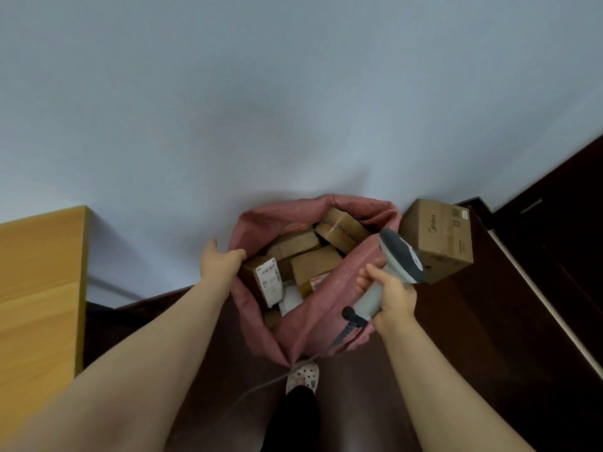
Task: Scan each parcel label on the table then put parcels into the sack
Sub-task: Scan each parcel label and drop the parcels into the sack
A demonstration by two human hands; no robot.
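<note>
On floor by wall: sack stands open, several parcels inside. Left hand curls over left rim, likely holding mouth wide for loading. Right hand clamps scanner handle above right rim. Hands apart. Midea box just beside sack, outside.

A: Bright or dim around the sack?
B: Dimmish, soft, even; no glare anywhere. Bluish-grey cast on the wall above the sack.
A: Shadows?
B: Faint, blurred ones on the wall just above and left of the sack; near-black floor right of the sack, detail lost.
A: Sharpness?
B: Fair inside the sack, yet too soft for reading small print. Bends and stretches far from the sack: straight edges bowed, shapes swollen toward the bottom corners.
</note>
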